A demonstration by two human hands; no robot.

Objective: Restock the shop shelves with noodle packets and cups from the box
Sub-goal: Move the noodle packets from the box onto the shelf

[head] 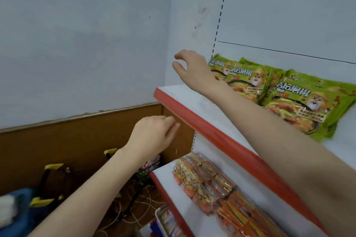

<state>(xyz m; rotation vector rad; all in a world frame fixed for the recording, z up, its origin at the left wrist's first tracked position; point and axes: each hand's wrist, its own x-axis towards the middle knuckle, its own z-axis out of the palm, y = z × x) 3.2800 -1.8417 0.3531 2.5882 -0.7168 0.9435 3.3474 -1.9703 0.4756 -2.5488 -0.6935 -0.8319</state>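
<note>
Right forearm (pixel 279 140) crosses the top shelf (pixel 192 102), hiding part of the green noodle packets (pixel 300 102); right hand (pixel 192 65) empty, fingers loosely curled apart. Packets lean against the back panel, long axes along the shelf. Left hand (pixel 154 134) empty, fingers together; orange packets (pixel 212 183) below run out of frame.

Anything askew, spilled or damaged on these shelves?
Nothing spilled or torn. The green packets on the top shelf overlap unevenly and sit slightly crooked. Orange packets below lie in a tidy row. Both hands, left and right, are empty.
</note>
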